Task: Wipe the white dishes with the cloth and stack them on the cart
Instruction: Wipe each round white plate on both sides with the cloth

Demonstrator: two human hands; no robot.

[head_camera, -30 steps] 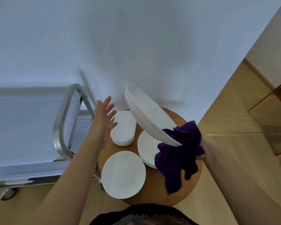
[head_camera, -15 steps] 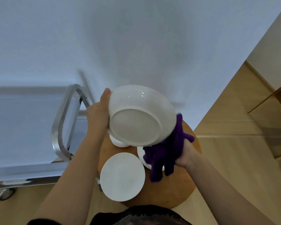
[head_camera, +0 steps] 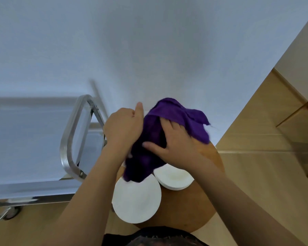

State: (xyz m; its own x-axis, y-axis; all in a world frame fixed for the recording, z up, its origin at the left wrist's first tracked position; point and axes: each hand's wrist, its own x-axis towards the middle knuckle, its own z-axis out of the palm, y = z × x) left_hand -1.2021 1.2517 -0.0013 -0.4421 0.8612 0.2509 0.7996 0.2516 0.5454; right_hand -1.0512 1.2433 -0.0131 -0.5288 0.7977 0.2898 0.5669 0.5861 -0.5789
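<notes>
Looks like a dining or hotel-type service room: stainless steel cart (head_camera: 69, 139) on castors against a plain white wall (head_camera: 149, 50), round wooden table (head_camera: 185, 206) bearing white plates (head_camera: 137, 201), pale wood floor (head_camera: 265, 174), wooden cabinet (head_camera: 300, 112) at right.

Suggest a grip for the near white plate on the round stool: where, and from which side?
Take the near white plate at its front-left rim, which overhangs the round stool. Come from the left, fingers under, thumb on top; it lies flat, and the purple cloth drapes its far edge.
</notes>
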